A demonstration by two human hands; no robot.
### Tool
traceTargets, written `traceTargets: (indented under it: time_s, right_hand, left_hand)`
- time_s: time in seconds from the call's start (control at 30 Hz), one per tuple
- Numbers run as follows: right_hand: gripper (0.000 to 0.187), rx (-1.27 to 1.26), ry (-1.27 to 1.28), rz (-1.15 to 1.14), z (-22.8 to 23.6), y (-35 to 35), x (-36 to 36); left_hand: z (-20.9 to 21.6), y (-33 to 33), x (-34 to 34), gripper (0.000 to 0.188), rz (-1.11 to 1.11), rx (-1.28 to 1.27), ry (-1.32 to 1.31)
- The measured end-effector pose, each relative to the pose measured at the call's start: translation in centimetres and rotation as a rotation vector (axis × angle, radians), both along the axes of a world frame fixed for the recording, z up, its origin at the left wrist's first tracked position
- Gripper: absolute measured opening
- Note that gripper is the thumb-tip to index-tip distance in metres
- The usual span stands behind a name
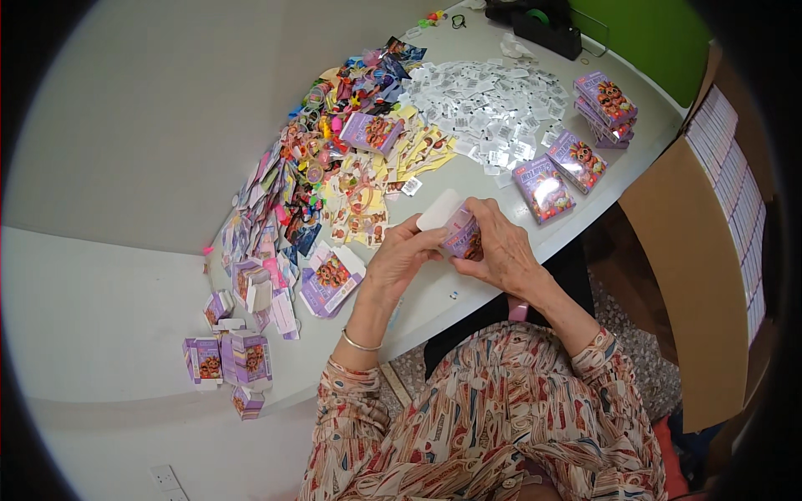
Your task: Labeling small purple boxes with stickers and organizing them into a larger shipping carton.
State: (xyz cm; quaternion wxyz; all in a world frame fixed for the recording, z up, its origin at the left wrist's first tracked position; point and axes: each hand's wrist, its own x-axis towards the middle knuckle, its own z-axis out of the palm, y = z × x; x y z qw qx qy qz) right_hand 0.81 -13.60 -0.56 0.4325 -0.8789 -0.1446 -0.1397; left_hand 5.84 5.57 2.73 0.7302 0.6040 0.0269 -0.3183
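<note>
Between my two hands, above the table's front edge, is a small purple printed carton (462, 237) with a white flap (440, 210) standing up at its top. My left hand (403, 250) grips its left side, thumb near the flap. Wrapped round the right side is my right hand (504, 250). Whatever lies inside the carton is hidden. A stack of flat purple cartons (332, 279) lies just left of my left hand. Two filled-looking purple boxes (543, 189) rest on the table to the right of my right hand.
Small colourful toys (322, 125), yellow picture cards (426, 142) and white barcode labels (489, 104) lie in heaps. One purple box (373, 133) tops the heap. Boxes are stacked (606, 104) far right; folded cartons (246, 357) stand left. A cardboard box (697, 275) holds packed rows; a tape dispenser (547, 33) stands behind.
</note>
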Motion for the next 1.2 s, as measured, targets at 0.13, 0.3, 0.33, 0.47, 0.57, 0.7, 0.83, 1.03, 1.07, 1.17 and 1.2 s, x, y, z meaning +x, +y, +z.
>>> traceTargets:
  time_s: [0.13,0.3,0.33,0.47,0.57,0.7,0.83,1.03,1.07,1.17,1.2]
  right_hand:
    - [0.081,-0.022,-0.028,0.055,0.1,-0.3,0.1]
    - [0.085,-0.061,-0.002,0.103,0.7,-0.9,0.1]
    - [0.087,-0.076,0.026,0.108,0.7,-1.0,0.0]
    - [0.094,-0.063,0.0,0.084,-0.3,-0.8,0.0]
    - [0.097,-0.033,0.035,0.006,-0.9,-0.6,-0.1]
    - [0.088,-0.021,0.011,-0.02,-0.7,-0.5,0.1]
    - [0.082,0.043,-0.075,-0.045,-0.3,-0.4,-0.1]
    - [0.079,0.044,-0.086,-0.059,-0.6,-0.6,-0.5]
    - [0.079,0.044,-0.085,-0.061,-0.6,-0.6,-0.6]
    - [0.077,0.006,-0.059,-0.059,-0.7,-0.6,-0.7]
    - [0.076,-0.011,-0.085,-0.06,-0.8,-0.5,-0.7]
  left_hand:
    - [1.0,-0.3,-0.1,0.036,-0.078,-0.007,0.022]
    - [0.9,-1.2,-2.6,0.045,-0.022,0.163,-0.383]
    - [0.5,-1.5,-3.2,0.045,-0.023,0.163,-0.383]
    - [0.2,-2.5,-4.7,0.04,-0.042,0.615,-1.08]
    - [-0.2,-3.2,-4.7,0.035,-0.01,0.686,-1.266]
    - [1.0,-4.1,-4.0,0.028,0.103,0.491,-0.774]
    - [0.3,-4.1,-3.4,0.027,0.125,0.448,-0.718]
    - [-1.0,-4.0,-2.6,0.025,0.194,0.372,-0.663]
    - [-0.7,-4.1,-2.4,0.025,0.19,0.337,-0.624]
    - [-1.1,-3.8,-2.4,0.024,0.181,0.345,-0.604]
    - [-1.3,-3.6,-2.5,0.024,0.178,0.388,-0.623]
